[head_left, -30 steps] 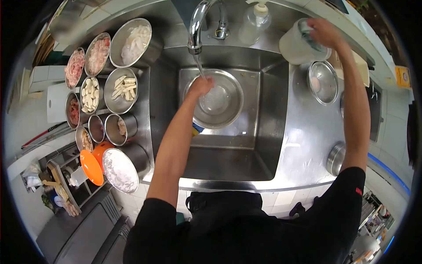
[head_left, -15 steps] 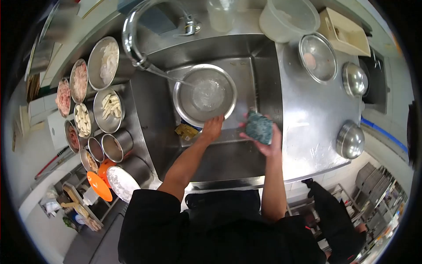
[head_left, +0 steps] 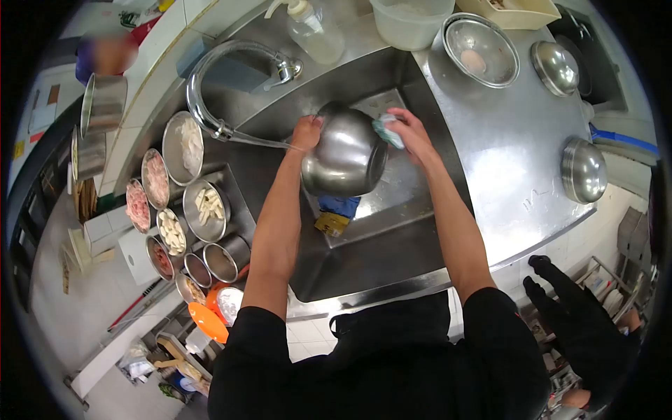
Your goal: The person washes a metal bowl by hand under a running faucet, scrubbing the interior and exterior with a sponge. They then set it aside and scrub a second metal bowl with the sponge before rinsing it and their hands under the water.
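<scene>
My left hand [head_left: 306,133] grips the upper left rim of a steel bowl [head_left: 343,150], which is tipped over inside the sink [head_left: 378,259] with its rounded outside showing. In my right hand [head_left: 409,133] is a green and white scouring pad [head_left: 388,131], held beside the bowl's right edge. Water runs from the curved faucet [head_left: 199,115] toward the bowl's left side. Below the bowl, a yellow and blue packet [head_left: 333,222] lies on the sink floor. The bowl's inside is hidden.
Bowls of sliced food [head_left: 208,204] stand left of the sink. A soap bottle [head_left: 316,35] and a white tub [head_left: 413,21] are behind it. On the right counter [head_left: 511,168] are a strainer bowl [head_left: 481,50] and stacked bowls [head_left: 584,170]. Another person [head_left: 588,322] is at lower right.
The bowl was upright under the water and is now tipped over. My left hand has moved up along its rim, and my right hand has carried the pad up beside it. The view has shifted.
</scene>
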`<move>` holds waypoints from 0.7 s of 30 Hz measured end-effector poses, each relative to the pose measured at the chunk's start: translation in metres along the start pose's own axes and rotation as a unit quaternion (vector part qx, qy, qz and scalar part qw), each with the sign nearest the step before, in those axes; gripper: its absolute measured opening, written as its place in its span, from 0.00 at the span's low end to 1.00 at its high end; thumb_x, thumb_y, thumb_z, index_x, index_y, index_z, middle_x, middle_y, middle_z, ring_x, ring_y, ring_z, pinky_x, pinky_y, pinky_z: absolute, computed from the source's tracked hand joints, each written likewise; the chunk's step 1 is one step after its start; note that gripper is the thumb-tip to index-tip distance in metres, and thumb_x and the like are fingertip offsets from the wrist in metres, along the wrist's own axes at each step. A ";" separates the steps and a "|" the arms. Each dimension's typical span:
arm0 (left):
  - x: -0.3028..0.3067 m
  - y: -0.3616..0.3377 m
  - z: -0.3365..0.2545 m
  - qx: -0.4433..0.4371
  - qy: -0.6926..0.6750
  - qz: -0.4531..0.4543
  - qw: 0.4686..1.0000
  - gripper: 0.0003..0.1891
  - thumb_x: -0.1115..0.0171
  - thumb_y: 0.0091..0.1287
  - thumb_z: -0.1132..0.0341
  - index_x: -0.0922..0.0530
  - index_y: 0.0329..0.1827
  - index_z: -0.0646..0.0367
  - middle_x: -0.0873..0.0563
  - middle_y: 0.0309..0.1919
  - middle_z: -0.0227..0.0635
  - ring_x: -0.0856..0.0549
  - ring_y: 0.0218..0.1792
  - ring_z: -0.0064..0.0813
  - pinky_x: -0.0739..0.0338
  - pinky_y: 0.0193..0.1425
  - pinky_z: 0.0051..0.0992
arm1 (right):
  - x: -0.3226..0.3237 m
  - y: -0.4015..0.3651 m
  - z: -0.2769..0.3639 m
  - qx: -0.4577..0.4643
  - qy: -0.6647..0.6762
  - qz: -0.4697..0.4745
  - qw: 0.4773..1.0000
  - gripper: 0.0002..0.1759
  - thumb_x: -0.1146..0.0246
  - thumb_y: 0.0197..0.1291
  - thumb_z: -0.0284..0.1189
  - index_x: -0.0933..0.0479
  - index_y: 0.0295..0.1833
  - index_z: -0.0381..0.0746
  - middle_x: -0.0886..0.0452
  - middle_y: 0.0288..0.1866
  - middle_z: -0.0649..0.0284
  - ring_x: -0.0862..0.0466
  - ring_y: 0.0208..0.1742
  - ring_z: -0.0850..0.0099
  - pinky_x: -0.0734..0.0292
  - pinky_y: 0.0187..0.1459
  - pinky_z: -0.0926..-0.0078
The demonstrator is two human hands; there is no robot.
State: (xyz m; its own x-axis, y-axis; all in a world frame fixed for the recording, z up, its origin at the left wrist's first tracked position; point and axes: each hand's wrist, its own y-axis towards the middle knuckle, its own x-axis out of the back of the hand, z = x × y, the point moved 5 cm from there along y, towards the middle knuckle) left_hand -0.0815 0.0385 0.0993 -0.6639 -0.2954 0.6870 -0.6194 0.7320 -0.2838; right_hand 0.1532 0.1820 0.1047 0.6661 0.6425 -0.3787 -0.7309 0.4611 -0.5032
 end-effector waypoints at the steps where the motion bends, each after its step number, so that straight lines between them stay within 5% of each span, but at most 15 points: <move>1: 0.003 -0.001 -0.008 -0.005 0.007 0.002 1.000 0.21 0.48 0.71 0.53 0.21 0.36 0.66 0.17 0.34 0.56 0.17 0.42 0.55 0.27 0.48 0.43 | 0.001 0.021 -0.004 0.063 -0.135 -0.043 0.988 0.27 0.42 0.61 0.40 0.31 0.65 0.41 0.20 0.56 0.53 0.18 0.52 0.61 0.22 0.52 0.64; 2: 0.001 -0.006 -0.013 0.080 -0.015 0.017 0.997 0.26 0.51 0.72 0.48 0.23 0.48 0.69 0.18 0.45 0.57 0.20 0.52 0.52 0.30 0.57 0.38 | -0.003 0.033 -0.006 0.123 -0.266 -0.086 0.952 0.29 0.42 0.60 0.41 0.31 0.65 0.41 0.19 0.54 0.53 0.17 0.52 0.61 0.22 0.54 0.64; 3: -0.003 -0.011 -0.013 0.165 -0.036 0.033 0.985 0.34 0.53 0.73 0.43 0.26 0.60 0.72 0.20 0.56 0.57 0.23 0.61 0.48 0.33 0.65 0.34 | -0.014 0.039 -0.013 0.123 -0.260 -0.089 0.953 0.29 0.42 0.60 0.41 0.31 0.65 0.41 0.19 0.54 0.53 0.17 0.52 0.61 0.22 0.54 0.64; 5: -0.021 -0.010 -0.001 0.156 -0.018 0.049 0.986 0.41 0.61 0.72 0.35 0.26 0.60 0.71 0.20 0.56 0.58 0.23 0.61 0.50 0.33 0.65 0.37 | -0.049 0.048 -0.020 0.130 -0.478 -0.114 0.861 0.34 0.40 0.57 0.45 0.31 0.66 0.39 0.23 0.60 0.50 0.23 0.61 0.54 0.28 0.60 0.52; 7: -0.031 -0.024 0.007 0.178 -0.073 -0.036 0.981 0.44 0.66 0.71 0.32 0.24 0.57 0.72 0.19 0.53 0.59 0.23 0.60 0.52 0.33 0.63 0.40 | -0.102 0.007 -0.015 0.169 -0.581 -0.170 0.778 0.33 0.40 0.56 0.46 0.29 0.64 0.39 0.30 0.67 0.48 0.33 0.69 0.48 0.36 0.65 0.42; 8: -0.026 -0.037 -0.010 0.186 -0.066 -0.010 0.980 0.44 0.70 0.72 0.35 0.20 0.43 0.75 0.17 0.42 0.64 0.19 0.51 0.57 0.30 0.58 0.44 | -0.115 0.000 -0.024 0.176 -0.586 -0.149 0.777 0.31 0.41 0.57 0.45 0.29 0.64 0.38 0.35 0.71 0.48 0.42 0.74 0.46 0.40 0.66 0.39; 11: -0.031 -0.066 -0.009 0.153 -0.029 0.046 0.987 0.43 0.71 0.73 0.36 0.21 0.45 0.75 0.17 0.42 0.63 0.19 0.51 0.57 0.31 0.58 0.44 | -0.114 0.019 -0.036 0.087 -0.639 -0.147 0.750 0.27 0.44 0.59 0.42 0.26 0.61 0.39 0.32 0.69 0.47 0.39 0.72 0.45 0.40 0.66 0.38; 12: -0.038 -0.075 0.009 0.145 0.001 -0.018 0.989 0.39 0.67 0.74 0.40 0.22 0.45 0.73 0.17 0.41 0.62 0.18 0.48 0.56 0.30 0.56 0.43 | -0.102 0.034 -0.037 -0.008 -0.650 -0.105 0.753 0.25 0.47 0.60 0.40 0.23 0.58 0.38 0.28 0.66 0.47 0.31 0.69 0.47 0.37 0.66 0.44; 14: -0.036 -0.095 0.013 0.116 -0.025 -0.024 0.993 0.36 0.65 0.75 0.43 0.22 0.44 0.73 0.17 0.40 0.62 0.18 0.47 0.57 0.30 0.55 0.43 | -0.070 0.054 -0.044 -0.122 -0.523 -0.062 0.841 0.23 0.49 0.61 0.38 0.21 0.55 0.37 0.24 0.63 0.48 0.24 0.64 0.51 0.32 0.64 0.53; 17: -0.037 -0.106 -0.010 0.095 -0.085 -0.016 0.992 0.31 0.59 0.75 0.47 0.21 0.45 0.74 0.19 0.43 0.65 0.19 0.50 0.53 0.30 0.55 0.41 | -0.025 0.093 -0.086 -0.199 -0.499 -0.067 0.841 0.24 0.51 0.62 0.37 0.21 0.57 0.37 0.23 0.61 0.49 0.21 0.61 0.54 0.28 0.62 0.61; 21: -0.060 -0.074 -0.017 0.080 -0.019 0.058 0.995 0.27 0.58 0.75 0.52 0.21 0.45 0.72 0.16 0.43 0.56 0.18 0.47 0.47 0.28 0.53 0.39 | -0.067 0.021 -0.052 -0.054 -0.573 -0.144 0.805 0.30 0.50 0.64 0.40 0.34 0.69 0.39 0.34 0.69 0.44 0.35 0.69 0.40 0.43 0.69 0.43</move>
State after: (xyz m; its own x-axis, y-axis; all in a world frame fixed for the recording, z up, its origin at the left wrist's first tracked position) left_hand 0.0113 0.0127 0.0907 -0.7478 -0.2402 0.6189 -0.5947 0.6568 -0.4637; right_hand 0.1011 0.1169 0.0784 0.1854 0.6894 0.7002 -0.5120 0.6760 -0.5300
